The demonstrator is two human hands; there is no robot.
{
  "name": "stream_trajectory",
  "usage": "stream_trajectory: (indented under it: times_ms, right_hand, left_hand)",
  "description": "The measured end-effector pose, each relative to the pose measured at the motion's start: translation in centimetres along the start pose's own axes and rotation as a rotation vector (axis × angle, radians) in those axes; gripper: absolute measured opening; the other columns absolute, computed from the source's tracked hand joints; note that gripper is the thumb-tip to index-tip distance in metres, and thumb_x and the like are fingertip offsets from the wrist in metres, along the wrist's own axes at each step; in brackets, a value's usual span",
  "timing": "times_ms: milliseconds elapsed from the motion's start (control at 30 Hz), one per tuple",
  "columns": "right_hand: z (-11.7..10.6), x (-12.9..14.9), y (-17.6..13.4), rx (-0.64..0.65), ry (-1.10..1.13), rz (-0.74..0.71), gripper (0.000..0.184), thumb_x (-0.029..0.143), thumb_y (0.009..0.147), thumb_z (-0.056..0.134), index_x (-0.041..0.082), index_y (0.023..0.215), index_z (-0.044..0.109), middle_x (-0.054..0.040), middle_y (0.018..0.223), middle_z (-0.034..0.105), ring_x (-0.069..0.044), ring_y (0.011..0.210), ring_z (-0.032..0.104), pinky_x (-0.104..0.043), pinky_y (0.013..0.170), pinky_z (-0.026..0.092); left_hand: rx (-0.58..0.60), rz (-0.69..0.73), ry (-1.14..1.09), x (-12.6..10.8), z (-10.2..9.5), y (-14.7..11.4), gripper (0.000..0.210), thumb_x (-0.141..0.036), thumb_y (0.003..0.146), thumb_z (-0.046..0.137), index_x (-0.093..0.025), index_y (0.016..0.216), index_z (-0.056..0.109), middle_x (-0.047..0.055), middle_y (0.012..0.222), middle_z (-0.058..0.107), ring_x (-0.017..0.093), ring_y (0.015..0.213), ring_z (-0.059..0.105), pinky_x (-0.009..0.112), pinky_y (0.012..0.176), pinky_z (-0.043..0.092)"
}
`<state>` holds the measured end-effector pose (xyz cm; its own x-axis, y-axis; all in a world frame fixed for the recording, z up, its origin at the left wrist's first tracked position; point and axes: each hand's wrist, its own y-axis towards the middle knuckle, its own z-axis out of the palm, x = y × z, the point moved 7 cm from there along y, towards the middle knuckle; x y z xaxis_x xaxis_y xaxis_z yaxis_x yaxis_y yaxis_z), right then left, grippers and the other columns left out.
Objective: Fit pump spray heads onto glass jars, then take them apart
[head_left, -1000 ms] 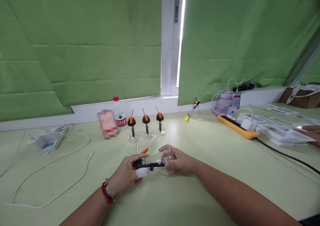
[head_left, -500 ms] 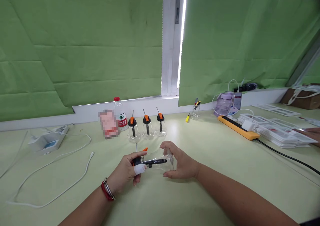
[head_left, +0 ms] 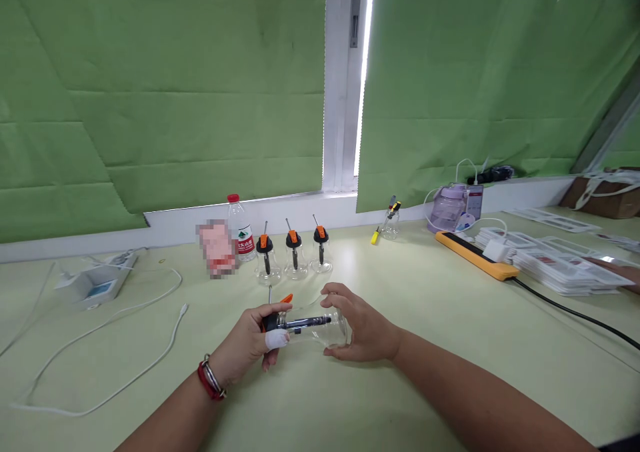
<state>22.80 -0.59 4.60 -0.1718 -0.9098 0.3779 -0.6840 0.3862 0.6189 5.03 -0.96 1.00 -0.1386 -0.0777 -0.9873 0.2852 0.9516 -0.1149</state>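
Note:
Lying on its side between my hands is a clear dispenser bottle (head_left: 320,334) with a black tube inside it. My left hand (head_left: 243,342), with a white wrap on its thumb, is closed around the black and orange cap (head_left: 271,321), from which a thin metal spout sticks up. Fingers and thumb of my right hand (head_left: 367,325) curve around the wide base end of the bottle. Three similar bottles stand upright in a row behind it: a left one (head_left: 269,265), a middle one (head_left: 296,259) and a right one (head_left: 321,255).
Behind the row stands a red-capped water bottle (head_left: 243,235), next to a blurred pink item (head_left: 218,249). At left are a power strip (head_left: 113,285) and a white cable (head_left: 150,385). Screwdrivers in a small glass (head_left: 391,229), an orange power strip (head_left: 475,255) and stacked white frames (head_left: 565,272) are rightward.
Both hands still hold the bottle. My left hand and the cap have shifted slightly left, and the bottle has turned a little. At the far right, another person's hand has moved.

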Motion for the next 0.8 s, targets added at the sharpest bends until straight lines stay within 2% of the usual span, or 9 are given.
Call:
stream_trajectory:
  times_ms: [533,800]
  right_hand:
    - [0.56,-0.35,-0.25,0.039,-0.019,-0.014,0.072,0.034,0.061,0.073,0.022,0.118,0.031,-0.0138,0.116,0.039,-0.025,0.108,0.043,-0.038,0.086,0.043]
    - [0.94,-0.95,-0.47,0.04,0.092,0.059,0.077,0.036,0.058,0.076,0.022,0.118,0.03,-0.0114,0.113,0.039,-0.024,0.105,0.042,-0.036,0.083,0.043]
  left_hand:
    - [0.027,-0.033,0.094,-0.25,0.34,-0.17,0.073,-0.038,0.062,0.075,-0.012,0.124,0.048,-0.008,0.048,0.052,0.008,0.036,0.045,0.023,0.038,0.041]
    - [0.024,-0.049,0.122,-0.18,0.31,-0.17,0.075,-0.037,0.061,0.076,-0.01,0.125,0.048,-0.008,0.047,0.052,0.009,0.037,0.045,0.024,0.039,0.043]
